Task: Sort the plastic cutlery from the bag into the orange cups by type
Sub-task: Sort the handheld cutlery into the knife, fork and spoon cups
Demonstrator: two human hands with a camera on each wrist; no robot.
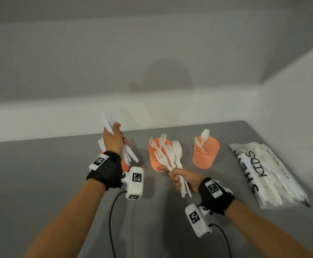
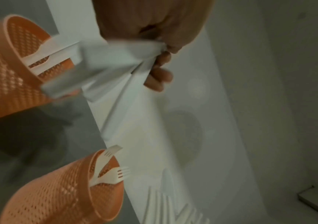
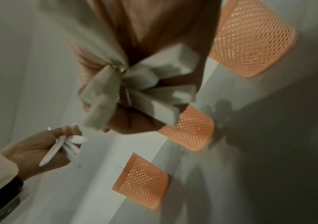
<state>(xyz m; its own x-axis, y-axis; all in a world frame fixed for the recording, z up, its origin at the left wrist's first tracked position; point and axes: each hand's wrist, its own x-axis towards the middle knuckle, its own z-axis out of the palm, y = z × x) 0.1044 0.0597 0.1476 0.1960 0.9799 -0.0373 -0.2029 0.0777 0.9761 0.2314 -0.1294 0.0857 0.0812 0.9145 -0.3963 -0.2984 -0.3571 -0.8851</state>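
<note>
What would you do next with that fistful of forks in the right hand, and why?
Probably lower them into the middle orange cup. The right hand grips a bunch of forks by their handles just in front of that cup, which already holds two forks, while the right cup holds spoons and the left hand holds knives.

a big grey table [image 1: 40, 183] fills the low part of the head view. behind it is a white wall [image 1: 152, 53] with a soft round shadow [image 1: 167, 77] on it. another white wall [image 1: 301, 90] stands at the right side, and the two meet in a corner. two thin black cables [image 1: 111, 220] run over the table near the bottom edge. far off in the left wrist view a small white ledge [image 2: 317, 201] shows in the corner.
</note>
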